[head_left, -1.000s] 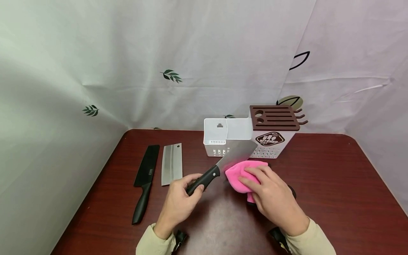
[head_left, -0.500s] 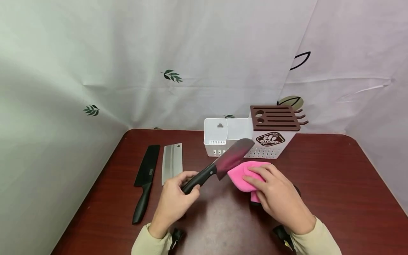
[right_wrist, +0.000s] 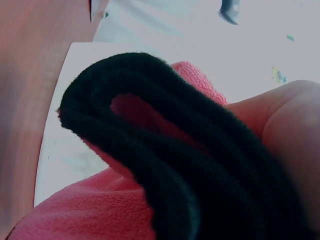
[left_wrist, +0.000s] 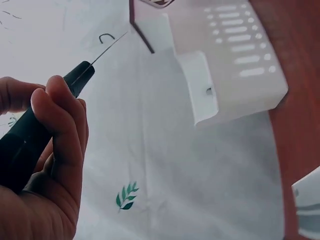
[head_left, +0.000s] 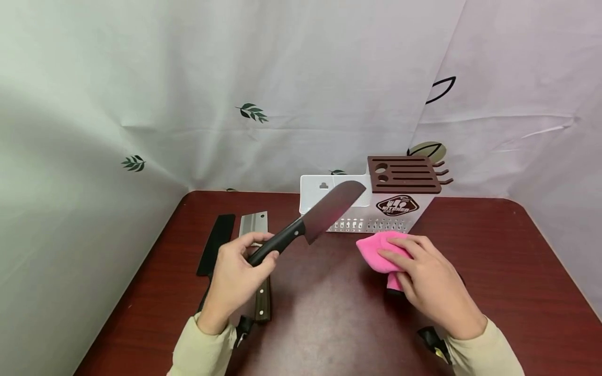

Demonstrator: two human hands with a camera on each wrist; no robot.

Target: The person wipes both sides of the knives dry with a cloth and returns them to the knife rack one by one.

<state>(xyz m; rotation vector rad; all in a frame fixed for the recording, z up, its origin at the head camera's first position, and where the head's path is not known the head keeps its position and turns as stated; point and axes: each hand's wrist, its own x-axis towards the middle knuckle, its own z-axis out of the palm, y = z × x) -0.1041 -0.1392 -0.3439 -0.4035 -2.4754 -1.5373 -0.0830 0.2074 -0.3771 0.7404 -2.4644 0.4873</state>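
Note:
In the head view my left hand [head_left: 237, 274] grips the black handle of a kitchen knife [head_left: 331, 211], raised above the table with its blade slanting up and to the right. The left wrist view shows the fingers curled round that handle [left_wrist: 25, 140], the blade seen nearly edge-on. To the right, my right hand [head_left: 435, 282] holds a folded pink cloth [head_left: 380, 253]; its dark edging [right_wrist: 150, 130] fills much of the right wrist view. Cloth and blade are apart. Partly behind my left hand lie a cleaver [head_left: 254, 223] and a black knife [head_left: 217, 245].
A white knife rack [head_left: 400, 211] with a slotted brown top [head_left: 406, 175] and side hooks stands at the back of the red-brown table [head_left: 329, 324]. The knife blade passes in front of its lower white bin. A pale curtain [head_left: 301, 94] hangs behind.
My left hand has moved left and up with the knife, drawing the blade away from the cloth. My right hand has shifted right with the cloth. More of the cleaver's handle shows.

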